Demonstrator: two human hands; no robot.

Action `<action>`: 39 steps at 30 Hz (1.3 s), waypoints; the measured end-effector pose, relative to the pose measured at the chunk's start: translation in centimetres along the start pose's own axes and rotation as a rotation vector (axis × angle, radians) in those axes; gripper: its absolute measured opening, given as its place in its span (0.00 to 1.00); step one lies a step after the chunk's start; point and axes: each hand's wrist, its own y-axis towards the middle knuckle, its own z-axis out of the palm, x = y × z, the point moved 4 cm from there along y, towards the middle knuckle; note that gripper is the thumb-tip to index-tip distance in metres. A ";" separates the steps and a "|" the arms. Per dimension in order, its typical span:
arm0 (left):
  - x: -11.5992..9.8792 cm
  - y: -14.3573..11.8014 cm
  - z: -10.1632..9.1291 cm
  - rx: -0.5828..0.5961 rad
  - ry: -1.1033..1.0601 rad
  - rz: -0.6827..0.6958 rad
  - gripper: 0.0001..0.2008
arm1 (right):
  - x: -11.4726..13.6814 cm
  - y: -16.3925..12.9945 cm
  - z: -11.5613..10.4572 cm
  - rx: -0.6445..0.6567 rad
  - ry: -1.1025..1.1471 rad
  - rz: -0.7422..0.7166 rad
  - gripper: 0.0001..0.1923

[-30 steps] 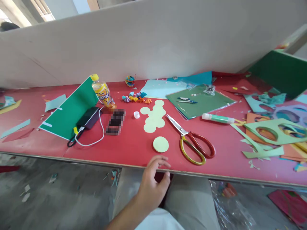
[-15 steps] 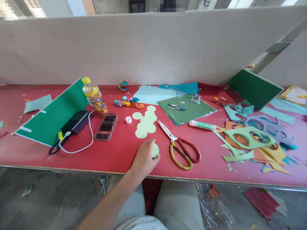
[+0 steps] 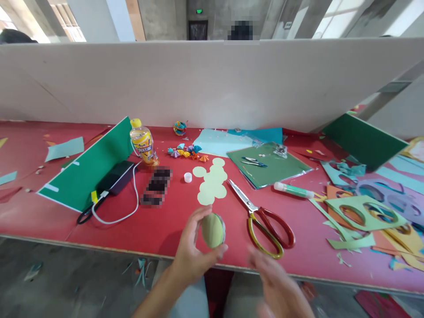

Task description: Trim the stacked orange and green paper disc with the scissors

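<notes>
My left hand (image 3: 194, 249) holds a light green paper circle (image 3: 212, 231) upright between fingertips and thumb, just above the red table. A greyish rim shows along the circle's right edge; I cannot make out what it is. My right hand (image 3: 278, 278) is at the table's front edge, blurred by motion, apart from the circle. Its fingers are too smeared to read. Beyond the left hand lies a cluster of light green paper circles (image 3: 213, 180). Scissors (image 3: 256, 213) with one red and one yellow handle lie partly open, the handles near my right hand.
A glue stick (image 3: 293, 190) and cut paper scraps (image 3: 364, 212) lie to the right. Leftward are a drink bottle (image 3: 144, 143), a black box with a cable (image 3: 115, 178) and a white cap (image 3: 187, 177). A green packet (image 3: 268, 165) lies behind the scissors.
My left hand has raised the green circle and tilted it upright. My right hand has come into view from below. The whole view has shifted, showing the table lower and further right.
</notes>
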 end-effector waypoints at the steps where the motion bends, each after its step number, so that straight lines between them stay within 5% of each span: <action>1: -0.3 -0.3 -0.1 -0.007 0.074 0.087 0.31 | -0.8 0.4 0.6 -0.012 0.045 0.095 0.21; 5: -0.8 -1.7 0.7 0.095 0.276 0.346 0.32 | -4.1 0.9 3.3 -0.030 0.370 0.625 0.20; 8: -0.1 -2.1 0.7 0.130 0.195 0.175 0.37 | -4.5 1.0 4.0 0.048 0.461 0.768 0.17; 12: 0.3 -2.1 0.6 0.240 -0.123 -0.228 0.25 | -4.4 1.4 3.4 0.144 0.536 0.701 0.13; 15: -0.1 -1.8 0.9 0.250 -0.182 -0.304 0.14 | -4.9 1.2 3.0 0.165 0.571 0.671 0.11; 17: 0.1 -1.7 1.0 0.210 -0.065 -0.240 0.12 | -5.7 0.8 2.8 0.140 0.528 0.658 0.11; 21: 0.8 -1.9 1.1 0.029 0.468 0.306 0.18 | -7.3 -0.6 1.5 -0.023 0.258 0.612 0.18; 23: 1.5 -2.4 1.5 0.056 0.726 0.462 0.21 | -7.9 -1.5 0.5 -0.094 0.151 0.627 0.19; 27: 1.7 -2.3 1.9 0.378 0.919 0.316 0.20 | -8.8 -3.1 -1.9 -0.177 0.107 0.653 0.17; 29: 0.4 -1.2 2.1 0.447 0.915 0.230 0.19 | -9.0 -3.6 -2.9 -0.223 0.101 0.642 0.17; 34: -1.8 4.2 5.6 0.204 0.981 0.222 0.25 | -8.5 -3.8 -4.5 -0.373 0.070 0.602 0.15; 39: 2.5 6.0 9.9 0.139 1.127 0.174 0.34 | -7.1 -4.2 -5.8 -0.457 0.094 0.517 0.14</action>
